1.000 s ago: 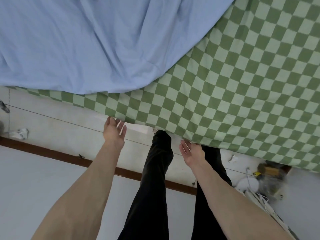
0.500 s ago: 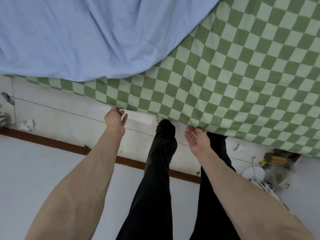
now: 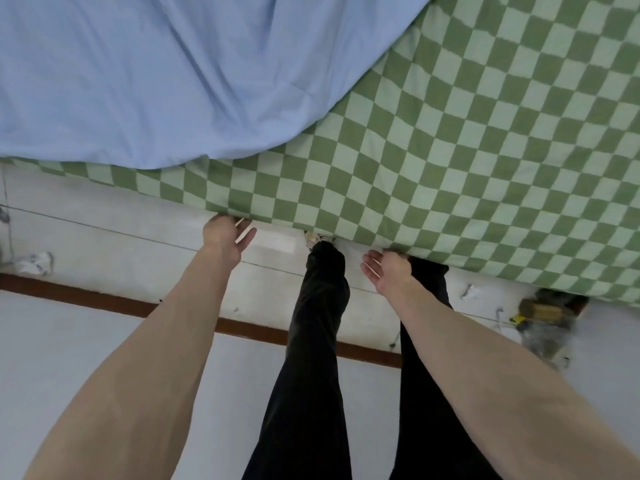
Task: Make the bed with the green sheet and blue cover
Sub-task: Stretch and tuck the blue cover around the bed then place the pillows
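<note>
The green-and-pale checked sheet (image 3: pixel 433 161) covers the bed and hangs over the near edge. The light blue cover (image 3: pixel 156 74) lies crumpled on it at the upper left, leaving the right part of the sheet bare. My left hand (image 3: pixel 223 237) grips the sheet's hanging hem, its fingertips hidden behind the cloth. My right hand (image 3: pixel 388 271) is at the hem further right. Its fingers are fairly straight, and some of them reach under the edge.
My two legs in black trousers (image 3: pixel 318 323) stand against the bed between my arms. A white floor with a brown strip (image 3: pixel 104 301) runs below. Crumpled paper (image 3: pixel 33 263) lies at left. Cables and clutter (image 3: pixel 543 317) sit under the bed at right.
Both hands have risen to the hem of the sheet. The left hand has curled onto it and the right hand's fingers have slid beneath. The view has shifted slightly closer.
</note>
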Demonstrator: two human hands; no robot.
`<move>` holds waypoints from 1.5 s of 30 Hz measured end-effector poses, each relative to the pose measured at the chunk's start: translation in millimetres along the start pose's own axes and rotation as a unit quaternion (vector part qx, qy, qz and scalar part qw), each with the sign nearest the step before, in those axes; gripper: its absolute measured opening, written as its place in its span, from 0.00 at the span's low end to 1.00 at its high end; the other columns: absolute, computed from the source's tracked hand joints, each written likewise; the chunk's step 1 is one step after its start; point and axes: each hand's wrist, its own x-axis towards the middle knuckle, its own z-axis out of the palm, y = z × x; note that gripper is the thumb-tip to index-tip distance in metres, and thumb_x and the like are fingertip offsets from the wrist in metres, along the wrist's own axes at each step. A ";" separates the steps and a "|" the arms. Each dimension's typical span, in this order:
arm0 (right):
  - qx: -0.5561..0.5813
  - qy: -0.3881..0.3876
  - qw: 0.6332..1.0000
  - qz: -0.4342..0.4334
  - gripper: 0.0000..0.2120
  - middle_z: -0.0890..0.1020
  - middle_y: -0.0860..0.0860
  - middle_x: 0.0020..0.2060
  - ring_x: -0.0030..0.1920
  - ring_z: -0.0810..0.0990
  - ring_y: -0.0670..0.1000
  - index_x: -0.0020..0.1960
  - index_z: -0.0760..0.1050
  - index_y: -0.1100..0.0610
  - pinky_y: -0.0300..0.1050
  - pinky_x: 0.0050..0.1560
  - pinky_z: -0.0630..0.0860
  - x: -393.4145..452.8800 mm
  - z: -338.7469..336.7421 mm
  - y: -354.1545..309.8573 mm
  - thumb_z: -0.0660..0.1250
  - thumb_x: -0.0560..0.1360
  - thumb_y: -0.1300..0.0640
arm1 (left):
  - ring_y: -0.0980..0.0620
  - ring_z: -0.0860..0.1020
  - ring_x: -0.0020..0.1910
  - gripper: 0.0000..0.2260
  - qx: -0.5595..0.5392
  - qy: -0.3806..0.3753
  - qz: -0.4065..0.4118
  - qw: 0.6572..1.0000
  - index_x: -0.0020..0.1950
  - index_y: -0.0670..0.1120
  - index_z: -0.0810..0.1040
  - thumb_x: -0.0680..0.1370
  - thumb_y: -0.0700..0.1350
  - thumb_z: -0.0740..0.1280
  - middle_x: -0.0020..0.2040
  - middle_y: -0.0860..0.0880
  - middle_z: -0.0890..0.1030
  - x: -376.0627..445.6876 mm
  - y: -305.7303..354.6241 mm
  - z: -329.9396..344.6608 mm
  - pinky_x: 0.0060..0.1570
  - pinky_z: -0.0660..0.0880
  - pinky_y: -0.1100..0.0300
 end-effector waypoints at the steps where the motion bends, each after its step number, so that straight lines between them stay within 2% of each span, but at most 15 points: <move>1: 0.001 -0.006 1.000 -0.002 0.15 0.83 0.55 0.47 0.45 0.83 0.54 0.68 0.69 0.55 0.50 0.44 0.82 -3.1 0.7 0.0 0.54 0.83 0.59 | 0.52 0.84 0.54 0.18 0.010 -0.019 -0.003 1.000 0.65 0.45 0.78 0.81 0.34 0.55 0.56 0.48 0.85 -2.9 -4.5 -1.5 0.42 0.83 0.56; 8: 0.071 0.007 0.997 0.015 0.21 0.82 0.57 0.52 0.49 0.83 0.55 0.78 0.60 0.56 0.48 0.46 0.81 -18.5 -72.8 -2.2 0.52 0.86 0.55 | 0.50 0.82 0.58 0.13 0.193 -0.173 -0.048 0.965 0.64 0.43 0.77 0.80 0.42 0.68 0.59 0.47 0.83 -62.1 -65.7 51.7 0.49 0.82 0.54; 12: 0.178 0.023 0.984 -0.019 0.18 0.80 0.59 0.60 0.58 0.80 0.58 0.72 0.65 0.57 0.53 0.60 0.79 -11.8 -146.3 -39.2 0.51 0.86 0.50 | 0.52 0.81 0.57 0.11 0.345 -0.248 -0.042 0.904 0.61 0.46 0.78 0.79 0.46 0.68 0.58 0.48 0.83 -114.6 -118.2 114.4 0.56 0.80 0.52; 15: 0.227 0.041 0.971 -0.057 0.13 0.80 0.57 0.54 0.54 0.81 0.55 0.61 0.71 0.56 0.50 0.62 0.78 4.4 -189.0 -82.0 0.58 0.84 0.48 | 0.53 0.81 0.57 0.09 0.414 -0.281 -0.004 0.866 0.59 0.49 0.78 0.80 0.48 0.66 0.58 0.50 0.82 -147.0 -156.0 165.0 0.59 0.79 0.51; 18: 0.168 0.069 0.982 -0.045 0.07 0.76 0.54 0.37 0.36 0.76 0.50 0.54 0.74 0.60 0.48 0.55 0.79 23.7 -222.4 -108.9 0.61 0.83 0.57 | 0.52 0.80 0.58 0.14 0.505 -0.294 0.115 0.804 0.65 0.49 0.78 0.81 0.51 0.64 0.59 0.52 0.82 -171.7 -187.5 212.9 0.62 0.76 0.52; 22: 0.080 0.100 0.991 0.026 0.07 0.75 0.57 0.37 0.33 0.74 0.53 0.49 0.71 0.62 0.48 0.41 0.77 37.1 -277.1 -108.0 0.57 0.83 0.62 | 0.57 0.77 0.57 0.14 0.609 -0.273 0.314 0.675 0.67 0.50 0.77 0.84 0.50 0.60 0.61 0.54 0.80 -199.5 -222.4 263.1 0.57 0.72 0.61; 25: -0.085 0.193 0.975 -0.064 0.11 0.80 0.60 0.49 0.47 0.80 0.59 0.58 0.74 0.63 0.49 0.46 0.76 36.2 -326.2 -117.4 0.56 0.83 0.60 | 0.49 0.76 0.62 0.14 0.630 -0.255 0.532 0.505 0.68 0.47 0.75 0.83 0.46 0.61 0.64 0.48 0.79 -210.0 -239.5 304.1 0.64 0.72 0.53; 27: -0.215 0.262 0.910 -0.240 0.11 0.79 0.56 0.55 0.57 0.78 0.57 0.61 0.74 0.59 0.45 0.52 0.72 33.2 -349.8 -146.6 0.57 0.83 0.57 | 0.45 0.69 0.72 0.17 0.623 -0.220 0.621 0.422 0.73 0.47 0.71 0.84 0.47 0.59 0.72 0.46 0.73 -214.9 -245.4 341.8 0.72 0.66 0.48; 29: -0.254 0.281 0.841 -0.386 0.14 0.78 0.54 0.61 0.64 0.73 0.54 0.66 0.72 0.58 0.48 0.63 0.72 31.9 -348.5 -195.4 0.57 0.83 0.55 | 0.47 0.54 0.81 0.22 0.646 -0.173 0.633 0.389 0.80 0.52 0.59 0.86 0.54 0.53 0.81 0.48 0.59 -216.9 -247.1 383.7 0.79 0.53 0.45; 32: -0.343 0.217 0.744 -0.531 0.26 0.65 0.56 0.77 0.78 0.59 0.55 0.76 0.63 0.59 0.55 0.79 0.56 41.3 -304.0 -294.1 0.50 0.84 0.47 | 0.46 0.40 0.81 0.27 0.738 -0.147 0.598 0.275 0.83 0.54 0.44 0.84 0.60 0.40 0.83 0.49 0.45 -214.7 -260.6 442.1 0.78 0.40 0.42; 35: -0.474 0.144 0.618 -0.611 0.31 0.52 0.55 0.81 0.81 0.47 0.55 0.81 0.52 0.58 0.56 0.80 0.45 61.4 -253.4 -386.9 0.46 0.84 0.43 | 0.40 0.54 0.80 0.31 0.764 -0.210 0.598 0.117 0.82 0.48 0.50 0.80 0.57 0.48 0.81 0.42 0.58 -214.5 -303.7 489.8 0.76 0.51 0.35; 37: -0.553 0.130 0.545 -0.617 0.33 0.49 0.54 0.82 0.81 0.44 0.55 0.82 0.48 0.58 0.57 0.79 0.43 90.7 -255.5 -420.8 0.43 0.83 0.40 | 0.40 0.59 0.78 0.33 0.744 -0.235 0.621 0.078 0.82 0.46 0.53 0.78 0.56 0.52 0.80 0.40 0.60 -216.3 -338.7 520.9 0.73 0.59 0.33; 39: -0.581 0.158 0.514 -0.611 0.34 0.47 0.53 0.82 0.81 0.44 0.55 0.82 0.46 0.56 0.57 0.79 0.44 126.8 -294.9 -438.1 0.41 0.83 0.38 | 0.39 0.61 0.77 0.32 0.726 -0.229 0.645 0.064 0.81 0.44 0.58 0.79 0.57 0.50 0.78 0.40 0.65 -218.9 -369.5 553.2 0.73 0.56 0.31; 41: -0.543 0.216 0.533 -0.612 0.35 0.46 0.51 0.81 0.81 0.46 0.54 0.82 0.47 0.55 0.58 0.79 0.45 164.6 -356.2 -446.2 0.41 0.82 0.35 | 0.40 0.59 0.78 0.30 0.717 -0.234 0.656 0.029 0.80 0.44 0.59 0.83 0.60 0.45 0.77 0.42 0.66 -221.4 -393.9 579.1 0.75 0.48 0.31; 45: -0.429 0.314 0.665 -0.524 0.33 0.47 0.51 0.81 0.81 0.47 0.54 0.82 0.48 0.55 0.59 0.79 0.48 205.6 -478.5 -440.0 0.42 0.84 0.37 | 0.45 0.46 0.82 0.33 0.669 -0.288 0.685 -0.033 0.83 0.45 0.49 0.84 0.63 0.46 0.83 0.45 0.49 -220.1 -418.8 608.9 0.77 0.46 0.35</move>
